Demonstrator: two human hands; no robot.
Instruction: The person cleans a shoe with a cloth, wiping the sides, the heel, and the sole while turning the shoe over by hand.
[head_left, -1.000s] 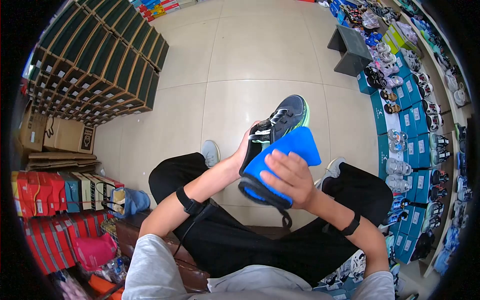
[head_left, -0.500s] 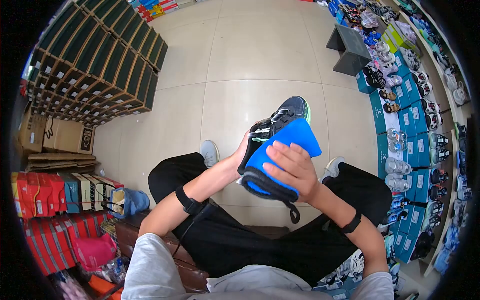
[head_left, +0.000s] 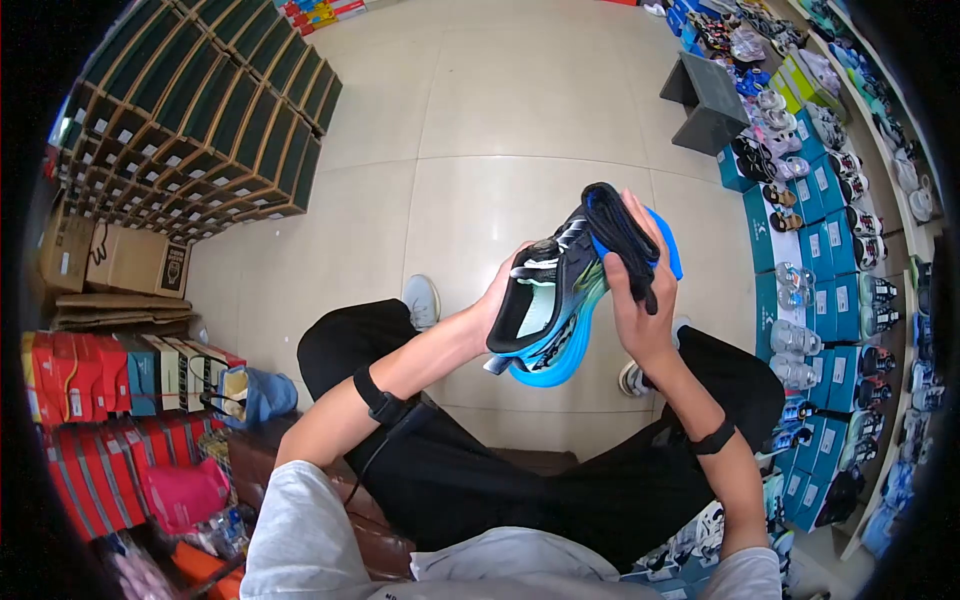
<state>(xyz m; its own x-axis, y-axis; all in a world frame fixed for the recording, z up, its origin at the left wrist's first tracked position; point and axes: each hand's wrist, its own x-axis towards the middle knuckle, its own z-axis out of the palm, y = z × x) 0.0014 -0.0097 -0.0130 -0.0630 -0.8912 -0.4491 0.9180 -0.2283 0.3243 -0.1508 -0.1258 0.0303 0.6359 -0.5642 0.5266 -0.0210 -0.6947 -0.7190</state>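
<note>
My left hand (head_left: 497, 297) is wrapped round the side of a black sneaker (head_left: 540, 318) with pale green lining and a bright blue sole. The shoe is tilted, its heel towards me and its toe pointing away. My right hand (head_left: 643, 300) grips a blue cleaning mitt (head_left: 668, 245) with black edging, thumb on the near side and fingers behind. The mitt lies against the front of the shoe and hides the toe.
Stacked dark shoeboxes (head_left: 215, 115) rise at the left, above cardboard boxes (head_left: 135, 270) and red boxes (head_left: 90, 385). On the right, teal boxes (head_left: 825, 240) and shelves carry several shoes. A grey angled stool (head_left: 705, 100) stands on the tiled floor (head_left: 500, 110).
My right hand has swung from the shoe's near side to its toe, taking the mitt up and right. The shoe has turned, so its opening and blue sole now show.
</note>
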